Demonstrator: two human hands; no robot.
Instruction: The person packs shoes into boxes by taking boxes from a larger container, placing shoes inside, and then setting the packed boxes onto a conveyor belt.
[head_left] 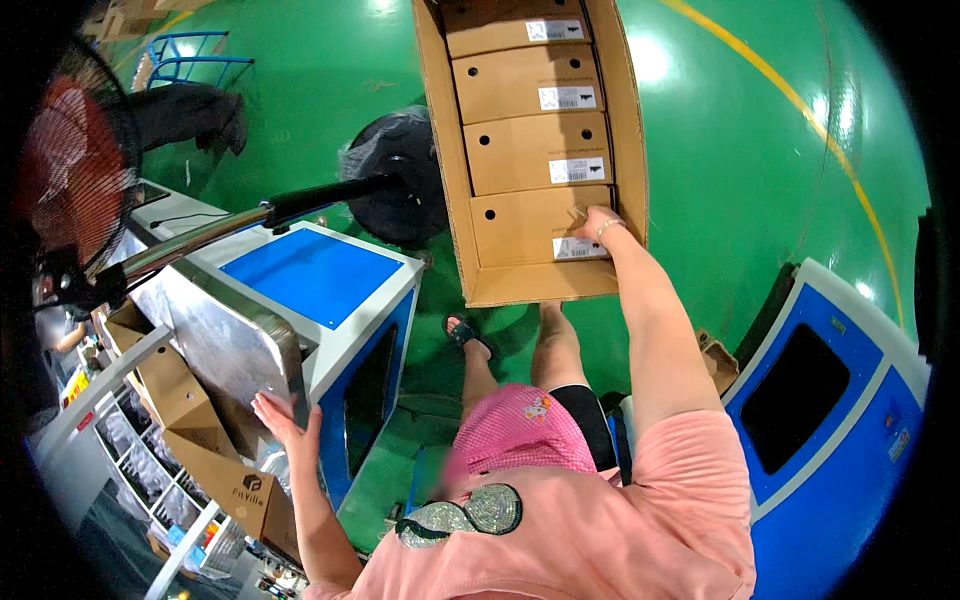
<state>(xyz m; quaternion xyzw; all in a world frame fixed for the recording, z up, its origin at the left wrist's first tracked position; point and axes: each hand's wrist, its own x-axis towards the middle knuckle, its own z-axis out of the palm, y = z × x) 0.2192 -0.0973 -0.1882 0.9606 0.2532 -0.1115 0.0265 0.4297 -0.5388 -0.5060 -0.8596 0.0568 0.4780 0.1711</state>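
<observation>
A tall open carton [628,150] stands ahead of me, with several brown cardboard boxes in a row inside it. My right hand [599,224] reaches over its right side and touches the face of the nearest box [515,222], beside its white label. Its fingers look stretched out and a little apart, covering the spot where the other boxes have a second round hole. A thin bracelet circles that wrist. At the left, my left hand [287,425] is open with fingers spread, by the edge of a shiny metal plate [225,340]. It holds nothing.
A standing fan [75,160] and its black pole cross the left side, above a white machine with a blue top [312,272]. Brown cartons [185,395] and a wire rack lie at lower left. A blue machine [815,380] stands right. A blue stool [190,60] is far left.
</observation>
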